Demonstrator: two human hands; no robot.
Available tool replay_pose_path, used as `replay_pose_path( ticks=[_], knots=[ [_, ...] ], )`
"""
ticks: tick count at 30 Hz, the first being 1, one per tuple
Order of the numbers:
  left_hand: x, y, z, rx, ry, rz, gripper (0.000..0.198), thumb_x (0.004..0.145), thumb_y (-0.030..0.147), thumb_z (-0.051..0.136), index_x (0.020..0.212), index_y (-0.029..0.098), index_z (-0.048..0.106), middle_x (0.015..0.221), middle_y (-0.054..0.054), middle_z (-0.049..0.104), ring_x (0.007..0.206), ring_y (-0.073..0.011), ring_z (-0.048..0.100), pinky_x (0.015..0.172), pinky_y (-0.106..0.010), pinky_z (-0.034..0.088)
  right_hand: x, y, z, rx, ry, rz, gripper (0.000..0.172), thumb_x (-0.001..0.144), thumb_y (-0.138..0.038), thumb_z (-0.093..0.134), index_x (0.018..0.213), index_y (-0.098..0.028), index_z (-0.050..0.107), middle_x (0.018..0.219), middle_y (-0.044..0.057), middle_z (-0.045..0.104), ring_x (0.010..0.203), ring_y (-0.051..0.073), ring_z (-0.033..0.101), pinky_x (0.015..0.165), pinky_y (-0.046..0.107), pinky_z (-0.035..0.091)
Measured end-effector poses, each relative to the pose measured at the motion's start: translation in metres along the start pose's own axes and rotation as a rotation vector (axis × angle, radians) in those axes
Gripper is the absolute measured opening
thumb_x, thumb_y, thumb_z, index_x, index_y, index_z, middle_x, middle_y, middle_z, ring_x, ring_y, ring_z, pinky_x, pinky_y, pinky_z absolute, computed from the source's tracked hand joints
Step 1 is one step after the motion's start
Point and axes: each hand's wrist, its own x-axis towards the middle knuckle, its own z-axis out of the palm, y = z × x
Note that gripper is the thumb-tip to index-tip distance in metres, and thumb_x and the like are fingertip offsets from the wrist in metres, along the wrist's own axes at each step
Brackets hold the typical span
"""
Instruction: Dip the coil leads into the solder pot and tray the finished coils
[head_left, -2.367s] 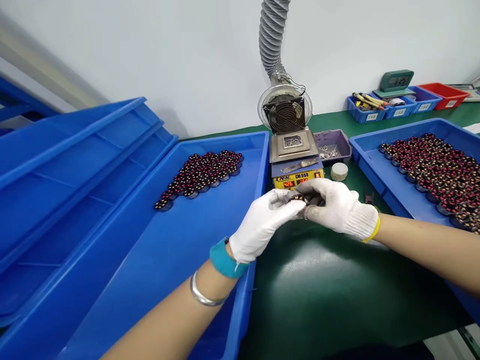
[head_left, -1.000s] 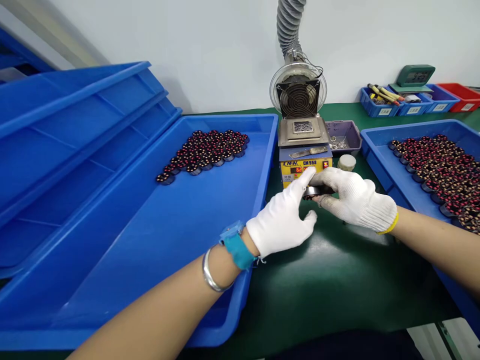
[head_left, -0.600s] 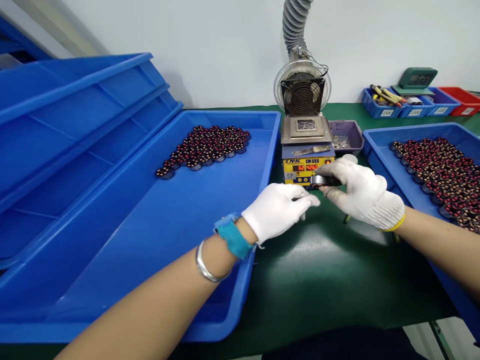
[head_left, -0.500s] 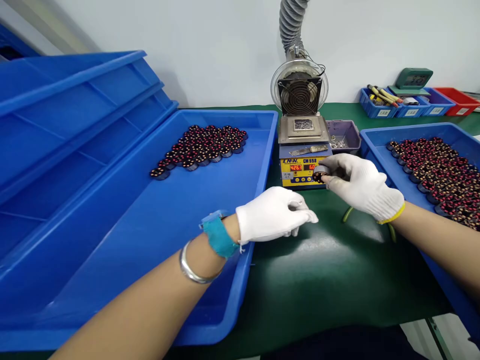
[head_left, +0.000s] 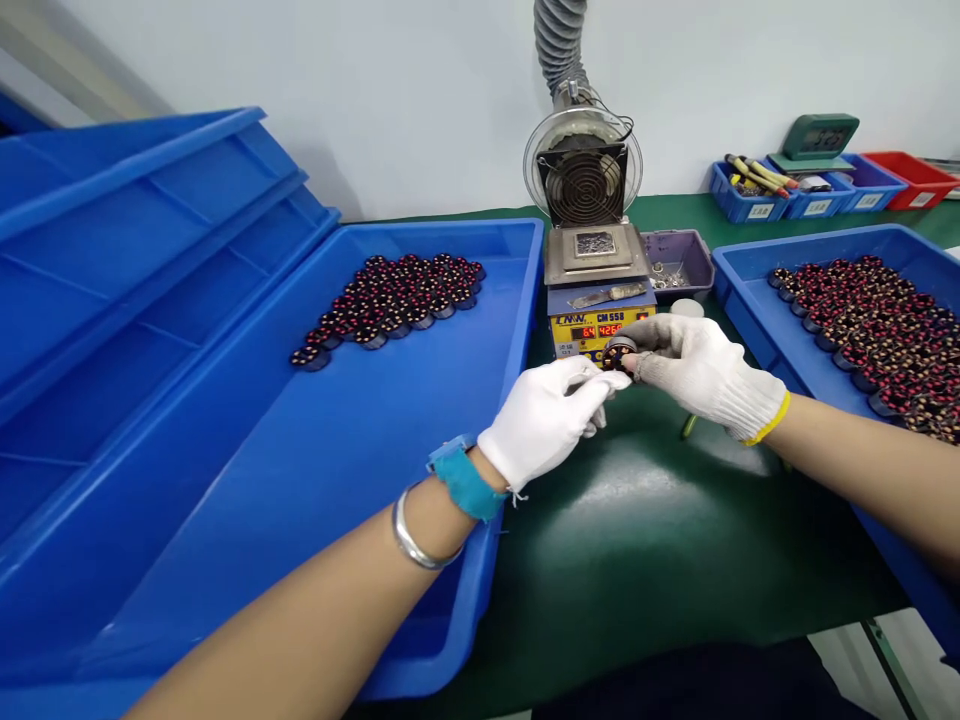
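Between the fingers of my right hand (head_left: 701,365), in a white glove with dark fingertips, is a small round black part (head_left: 619,352) with a grey rim and copper-coloured and red dots on its face. My left hand (head_left: 551,415), also gloved in white, is closed in a pinch, its fingertips at the part's lower edge. Whatever lies in that pinch is too small to make out. Both hands are just in front of a yellow and blue solder pot (head_left: 559,332) with red digits, partly covering its panel.
Similar round parts (head_left: 405,290) stand grouped in the big blue tray (head_left: 517,330) on the left. Many more (head_left: 870,330) fill the right-hand blue tray (head_left: 731,290). Behind the pot are a fan (head_left: 585,190) and a grey hose (head_left: 560,45); a purple bin (head_left: 701,265) sits beside it.
My left hand has moved up to the round part and its fingertips now meet it. My right hand has shifted slightly left in view, still holding the part.
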Motion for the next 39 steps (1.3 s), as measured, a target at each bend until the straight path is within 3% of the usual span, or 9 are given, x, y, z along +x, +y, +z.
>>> replay_pose_path(
  ticks=[6,11,15,18,23,30,32,35,39],
  knots=[
    [-0.002,0.003,-0.01,0.099,0.36,0.232,0.03,0.082,0.046,0.058,0.076,0.016,0.058,0.061,0.0,0.061,0.055,-0.0125,0.058,0.054,-0.023,0.045,-0.008,-0.014,0.002,-0.079,0.0,-0.062,0.021,0.075,-0.018,0.062,0.095,-0.016,0.068,0.089,0.001,0.071,0.078,0.014,0.066,0.072,0.025,0.054],
    [0.001,0.002,-0.009,0.546,0.313,0.346,0.032,0.087,0.041,0.05,0.065,0.018,0.056,0.06,0.0,0.057,0.057,-0.0122,0.052,0.059,-0.024,0.039,-0.013,-0.013,0.004,-0.165,-0.048,-0.187,0.024,0.076,-0.022,0.062,0.099,-0.017,0.068,0.091,0.001,0.07,0.078,0.014,0.065,0.069,0.025,0.053],
    [-0.005,0.008,-0.014,0.735,0.176,0.391,0.041,0.084,0.033,0.05,0.047,0.019,0.04,0.045,0.003,0.041,0.044,-0.01,0.037,0.052,-0.026,0.031,-0.009,-0.014,-0.003,-0.19,0.031,-0.172,0.022,0.075,-0.021,0.063,0.095,-0.016,0.069,0.09,0.002,0.07,0.08,0.016,0.065,0.073,0.027,0.054],
    [-0.007,0.014,-0.018,0.744,0.058,0.322,0.042,0.077,0.035,0.057,0.046,0.019,0.035,0.042,0.004,0.037,0.042,-0.0091,0.034,0.049,-0.026,0.03,-0.006,-0.016,-0.007,-0.113,0.06,-0.173,0.022,0.076,-0.021,0.062,0.096,-0.016,0.068,0.092,0.002,0.071,0.082,0.016,0.066,0.074,0.028,0.055],
    [-0.003,0.012,-0.011,0.529,0.221,0.192,0.037,0.079,0.052,0.055,0.064,0.019,0.051,0.055,0.002,0.054,0.052,-0.012,0.049,0.052,-0.024,0.037,-0.01,-0.021,-0.004,-0.127,0.07,-0.195,0.021,0.074,-0.02,0.063,0.094,-0.016,0.069,0.09,0.003,0.071,0.082,0.018,0.066,0.074,0.029,0.055],
    [-0.002,0.001,-0.002,0.535,0.208,0.254,0.04,0.09,0.046,0.043,0.061,0.019,0.052,0.05,0.002,0.052,0.049,-0.011,0.048,0.055,-0.025,0.037,0.002,-0.012,-0.013,-0.086,0.128,-0.22,0.023,0.076,-0.019,0.061,0.098,-0.018,0.067,0.095,0.002,0.071,0.086,0.017,0.066,0.079,0.031,0.055],
    [-0.001,-0.001,-0.002,0.582,0.158,0.227,0.043,0.09,0.049,0.041,0.061,0.019,0.05,0.052,0.002,0.053,0.051,-0.0115,0.048,0.055,-0.025,0.036,0.019,-0.013,-0.025,-0.149,0.172,-0.323,0.025,0.079,-0.019,0.058,0.103,-0.019,0.065,0.099,0.002,0.07,0.091,0.018,0.065,0.083,0.031,0.054],
    [0.004,-0.004,-0.001,0.742,-0.066,0.14,0.046,0.089,0.054,0.039,0.06,0.019,0.049,0.056,0.001,0.055,0.054,-0.0136,0.05,0.053,-0.027,0.031,0.054,-0.027,-0.043,-0.488,0.273,-0.473,0.026,0.082,-0.024,0.055,0.106,-0.022,0.065,0.103,0.003,0.068,0.097,0.022,0.062,0.089,0.036,0.051],
    [0.008,-0.011,0.0,0.859,-0.294,0.066,0.046,0.086,0.059,0.039,0.065,0.02,0.054,0.064,-0.001,0.061,0.06,-0.0167,0.054,0.054,-0.028,0.031,0.106,-0.053,-0.051,-0.948,0.316,-0.42,0.031,0.084,-0.036,0.053,0.11,-0.024,0.064,0.11,0.009,0.064,0.103,0.032,0.058,0.086,0.049,0.047]
  ],
)
